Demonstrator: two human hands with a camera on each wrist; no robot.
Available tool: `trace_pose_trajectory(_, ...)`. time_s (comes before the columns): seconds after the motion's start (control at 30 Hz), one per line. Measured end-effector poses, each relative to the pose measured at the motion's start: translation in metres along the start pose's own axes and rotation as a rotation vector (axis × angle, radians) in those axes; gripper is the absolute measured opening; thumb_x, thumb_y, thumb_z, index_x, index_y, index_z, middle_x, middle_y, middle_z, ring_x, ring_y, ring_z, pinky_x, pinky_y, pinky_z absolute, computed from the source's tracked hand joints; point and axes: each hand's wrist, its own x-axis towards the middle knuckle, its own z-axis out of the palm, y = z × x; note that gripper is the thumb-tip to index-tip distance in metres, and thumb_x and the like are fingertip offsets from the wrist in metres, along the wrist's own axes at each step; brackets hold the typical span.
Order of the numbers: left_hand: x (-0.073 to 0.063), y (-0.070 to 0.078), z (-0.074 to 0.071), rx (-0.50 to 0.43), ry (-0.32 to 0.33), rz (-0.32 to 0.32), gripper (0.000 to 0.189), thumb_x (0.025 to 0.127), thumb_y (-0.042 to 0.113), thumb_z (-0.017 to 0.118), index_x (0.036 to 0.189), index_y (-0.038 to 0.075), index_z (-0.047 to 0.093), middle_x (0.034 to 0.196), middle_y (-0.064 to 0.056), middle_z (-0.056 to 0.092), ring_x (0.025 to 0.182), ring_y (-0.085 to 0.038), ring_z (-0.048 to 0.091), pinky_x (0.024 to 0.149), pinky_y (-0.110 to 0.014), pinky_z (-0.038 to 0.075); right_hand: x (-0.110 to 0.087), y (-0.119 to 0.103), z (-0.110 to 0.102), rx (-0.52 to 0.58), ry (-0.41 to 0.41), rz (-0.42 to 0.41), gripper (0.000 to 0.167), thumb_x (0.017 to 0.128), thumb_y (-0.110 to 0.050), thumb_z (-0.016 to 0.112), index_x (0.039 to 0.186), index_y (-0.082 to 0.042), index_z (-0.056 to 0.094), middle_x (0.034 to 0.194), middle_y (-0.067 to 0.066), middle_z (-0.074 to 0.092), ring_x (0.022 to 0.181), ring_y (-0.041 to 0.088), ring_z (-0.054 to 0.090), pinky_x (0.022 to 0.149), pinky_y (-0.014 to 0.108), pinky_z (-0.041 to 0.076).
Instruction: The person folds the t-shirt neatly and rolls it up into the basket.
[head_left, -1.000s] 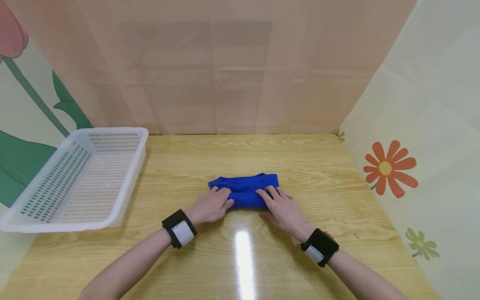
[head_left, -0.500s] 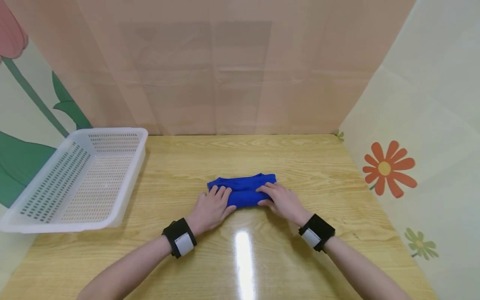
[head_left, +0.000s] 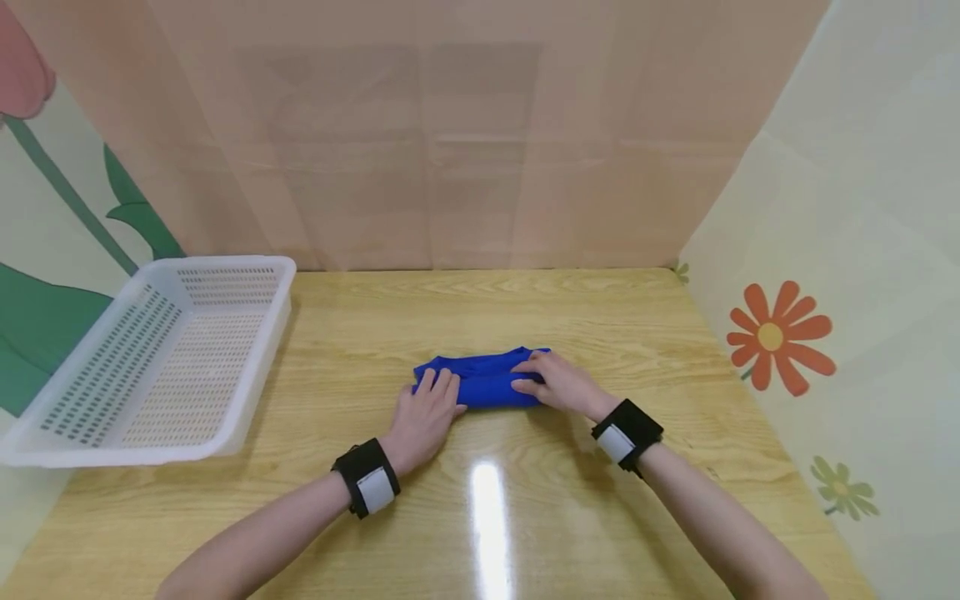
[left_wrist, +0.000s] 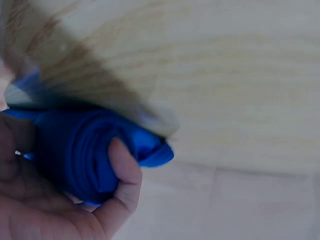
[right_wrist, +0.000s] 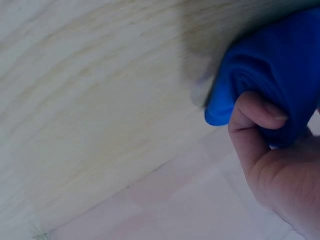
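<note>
A blue cloth (head_left: pixel 491 392), partly rolled up, lies across the middle of the wooden table, with a short flat flap on its far side. My left hand (head_left: pixel 422 423) grips the left end of the roll. In the left wrist view the spiral layers of the cloth (left_wrist: pixel 82 150) show, and a finger curls over that end. My right hand (head_left: pixel 564 387) holds the right end between thumb and fingers. In the right wrist view a bent finger presses into the coiled end of the cloth (right_wrist: pixel 285 60), and a loose edge sticks out beyond it.
At the left of the table stands a white perforated plastic basket (head_left: pixel 258 379). A pinkish covering (head_left: pixel 480 167) rises behind the table's far edge. The right side is bounded by a pale sheet with printed flowers (head_left: pixel 772 337).
The roll has turned slightly away from me and its near edge sits a little farther off. My right hand has shifted forward and left; my left fingers have adjusted on their end.
</note>
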Motion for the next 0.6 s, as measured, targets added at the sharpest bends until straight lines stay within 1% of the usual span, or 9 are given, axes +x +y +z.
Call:
trace_pose_trajectory(0.1, 0.005, -0.002, -0.002, -0.069, -0.020, -0.012, 0.040, 0.107, 0.038, 0.046, 0.127, 0.006, 0.058, 0.115, -0.009, 0.061, 0.105, -0.027, 0.059, 0.058, -0.036, 0.054, -0.001, 0.001, 0.003, -0.046, 0.033, 0.028, 0.039, 0.101, -0.035, 0.059, 0.131, -0.010, 0.067, 0.124, 0.017, 0.063, 0.113, 0.035, 0.060, 0.084, 0.053, 0.056)
trace_pose_trajectory(0.17, 0.009, -0.004, -0.002, -0.114, -0.042, -0.018, 0.036, 0.107, 0.036, 0.044, 0.122, 0.006, 0.058, 0.109, -0.008, 0.060, 0.098, -0.025, 0.057, 0.052, -0.032, 0.048, -0.004, -0.001, 0.006, -0.112, 0.056, 0.048, 0.048, 0.099, -0.043, 0.062, 0.136, -0.014, 0.063, 0.131, 0.017, 0.059, 0.121, 0.039, 0.055, 0.083, 0.058, 0.056)
trace_pose_trajectory(0.27, 0.013, -0.007, -0.004, -0.183, -0.106, -0.042, 0.032, 0.109, 0.035, 0.040, 0.115, 0.008, 0.057, 0.102, -0.006, 0.055, 0.092, -0.024, 0.053, 0.050, -0.028, 0.040, -0.009, -0.002, 0.012, -0.234, 0.103, 0.032, 0.066, 0.090, -0.054, 0.069, 0.143, -0.017, 0.055, 0.137, 0.015, 0.055, 0.126, 0.041, 0.052, 0.076, 0.061, 0.056)
trace_pose_trajectory(0.33, 0.015, -0.009, -0.004, -0.229, -0.132, -0.061, 0.031, 0.109, 0.035, 0.038, 0.110, 0.009, 0.055, 0.099, -0.006, 0.053, 0.089, -0.023, 0.051, 0.049, -0.027, 0.036, -0.011, -0.002, 0.017, -0.299, 0.153, 0.013, 0.072, 0.086, -0.056, 0.074, 0.143, -0.018, 0.052, 0.137, 0.013, 0.055, 0.126, 0.039, 0.053, 0.073, 0.059, 0.057)
trace_pose_trajectory(0.4, 0.017, -0.011, -0.005, -0.268, -0.152, -0.076, 0.030, 0.109, 0.034, 0.037, 0.107, 0.010, 0.054, 0.096, -0.005, 0.051, 0.087, -0.024, 0.050, 0.050, -0.028, 0.035, -0.011, -0.002, 0.022, -0.334, 0.211, -0.008, 0.069, 0.085, -0.052, 0.077, 0.140, -0.018, 0.053, 0.134, 0.012, 0.057, 0.124, 0.037, 0.054, 0.069, 0.057, 0.058)
trace_pose_trajectory(0.5, 0.021, -0.013, -0.007, -0.331, -0.178, -0.100, 0.029, 0.109, 0.033, 0.037, 0.103, 0.010, 0.054, 0.094, -0.006, 0.052, 0.088, -0.025, 0.052, 0.051, -0.030, 0.036, -0.010, 0.000, 0.027, -0.362, 0.291, -0.036, 0.057, 0.087, -0.042, 0.078, 0.134, -0.017, 0.059, 0.130, 0.011, 0.061, 0.120, 0.035, 0.056, 0.067, 0.052, 0.059)
trace_pose_trajectory(0.6, 0.026, -0.015, -0.009, -0.366, -0.229, -0.133, 0.033, 0.110, 0.034, 0.033, 0.101, 0.010, 0.054, 0.095, -0.007, 0.055, 0.092, -0.025, 0.054, 0.056, -0.033, 0.041, -0.007, 0.001, 0.028, -0.378, 0.319, -0.052, 0.047, 0.090, -0.039, 0.075, 0.129, -0.016, 0.065, 0.126, 0.010, 0.064, 0.119, 0.033, 0.057, 0.066, 0.050, 0.059)
